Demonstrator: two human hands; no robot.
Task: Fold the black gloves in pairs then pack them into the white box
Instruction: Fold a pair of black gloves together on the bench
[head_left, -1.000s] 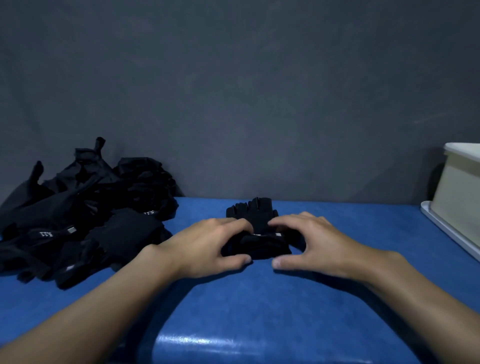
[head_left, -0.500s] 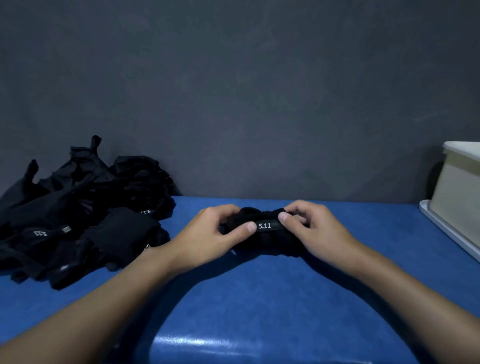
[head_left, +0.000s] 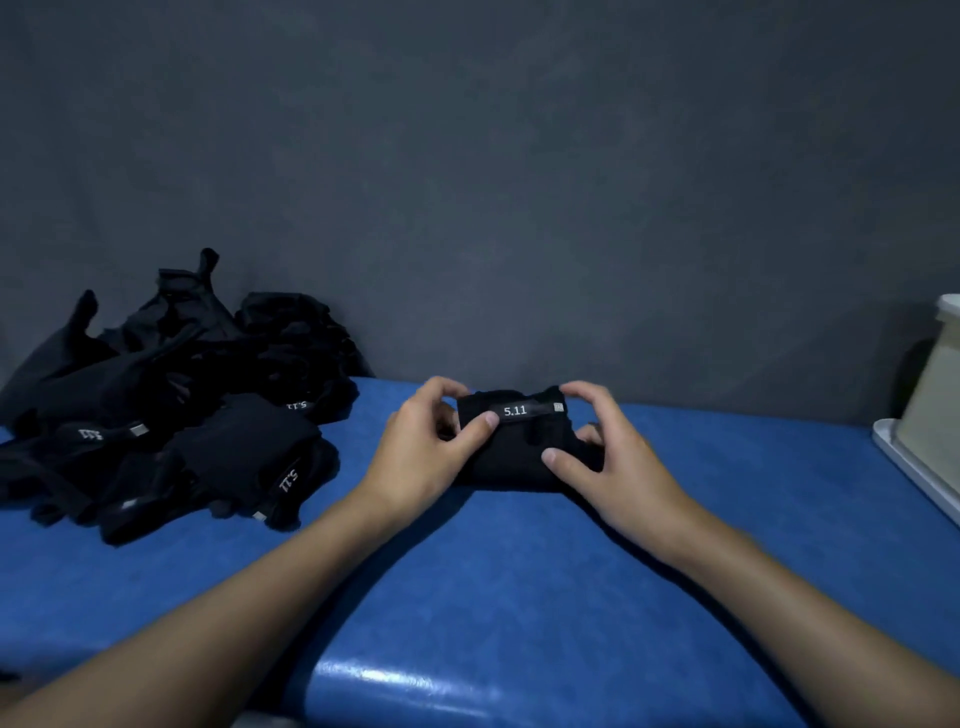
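Here, two bare hands are gripping a folded glove bundle (head_left: 511, 441) lying on a blue table (head_left: 519, 571). The left hand (head_left: 421, 452) is pinching its left end, the right hand (head_left: 608, 452) its right. Loose black gloves (head_left: 171, 405) are sitting heaped at far left; the white box (head_left: 935, 395) is standing at far right.

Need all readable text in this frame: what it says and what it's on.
"5.11": white, on the grey wrist strap of the folded glove pair held by the left hand and right hand.
"5.11": upside down or sideways, on three straps in the glove pile.
Small square mark at the held strap's right end: too small to read.
No text shows on the white box.
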